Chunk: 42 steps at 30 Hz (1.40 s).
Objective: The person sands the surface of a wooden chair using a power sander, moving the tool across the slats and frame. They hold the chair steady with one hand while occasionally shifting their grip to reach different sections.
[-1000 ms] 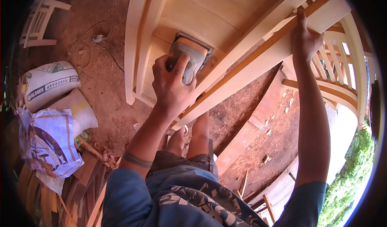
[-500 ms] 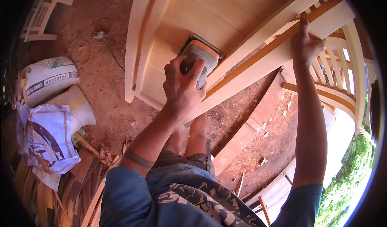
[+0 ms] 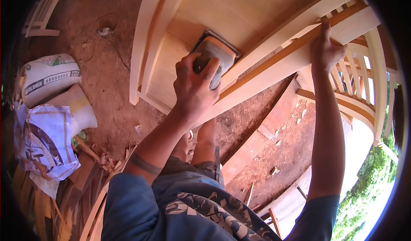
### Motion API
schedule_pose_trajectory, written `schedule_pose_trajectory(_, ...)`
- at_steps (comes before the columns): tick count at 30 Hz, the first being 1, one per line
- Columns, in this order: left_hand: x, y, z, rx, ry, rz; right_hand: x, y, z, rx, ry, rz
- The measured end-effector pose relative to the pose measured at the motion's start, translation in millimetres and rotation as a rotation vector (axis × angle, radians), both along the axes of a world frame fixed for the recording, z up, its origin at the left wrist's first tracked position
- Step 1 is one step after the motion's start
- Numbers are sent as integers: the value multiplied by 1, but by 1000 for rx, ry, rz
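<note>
My left hand (image 3: pixel 193 86) is wrapped round a sander (image 3: pixel 223 52), a grey and orange power tool. Its dark base pad lies against the pale wooden panel (image 3: pixel 227 9), close to the panel's inner rail. With its thumb over the top edge, my right hand (image 3: pixel 326 54) grips a long wooden rail (image 3: pixel 267 74) at the near side of the same piece of furniture. The sander's underside is hidden against the wood.
Curved slatted woodwork (image 3: pixel 357 78) stands at the right. A small slatted wooden frame (image 3: pixel 45 11) lies far left on the dirt floor. Filled sacks (image 3: pixel 51 78) sit at the left above stacked wood offcuts (image 3: pixel 85 181). A cord (image 3: pixel 122 56) trails over the ground.
My left hand has slid the sander slightly to the right along the panel. The right hand keeps its grip on the rail. The whole view has shifted a little.
</note>
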<state>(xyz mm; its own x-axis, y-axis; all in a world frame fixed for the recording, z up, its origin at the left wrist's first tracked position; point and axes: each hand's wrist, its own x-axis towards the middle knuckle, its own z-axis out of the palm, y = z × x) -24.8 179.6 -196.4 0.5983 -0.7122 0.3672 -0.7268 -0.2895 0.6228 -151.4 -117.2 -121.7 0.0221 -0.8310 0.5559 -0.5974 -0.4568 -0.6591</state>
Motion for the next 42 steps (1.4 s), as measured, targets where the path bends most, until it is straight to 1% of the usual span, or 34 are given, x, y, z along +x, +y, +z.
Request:
schedule_pose_trajectory(2, 2, 4, -3, 37, 5, -11, 2, 1, 4, 61, -40, 18)
schedule_pose_trajectory(8, -3, 34, -30, 72, -38, -14, 8, 7, 3, 3, -135, 29)
schedule_pose_trajectory(11, -2, 27, -24, 29, -38, -13, 4, 6, 5, 62, -54, 12)
schedule_pose_trajectory(14, 0, 5, -5, 28, -9, -8, 1, -3, 0, 32, -19, -15)
schedule_pose_trajectory(17, 1, -1, 7, 71, 27, -11, 6, 5, 4, 45, -93, 5)
schedule_pose_trajectory(20, 0, 13, -2, 108, 8, -15, 4, -1, -1, 43, -133, 4)
schedule_pose_trajectory(23, -4, 39, -27, 108, -24, -14, 9, 7, 0, -28, -274, 128)
schedule_pose_trajectory(26, -4, 46, -39, 75, -46, -15, 9, 9, 2, 9, -199, 55)
schedule_pose_trajectory(29, -2, 32, -28, 42, -66, -15, 5, 1, 0, -5, -48, -23)
schedule_pose_trajectory(32, -3, 11, -6, 72, 4, 10, 2, -2, -1, -2, -26, -29)
schedule_pose_trajectory(35, 2, 1, 0, 18, 28, 30, 7, 2, 2, 6, -134, 19)
schedule_pose_trajectory(38, 4, 16, -12, 32, 23, 23, 2, -5, -3, 31, -119, 22)
schedule_pose_trajectory(42, 4, 40, -30, 67, -8, 27, 2, -1, -1, 28, -68, -32)
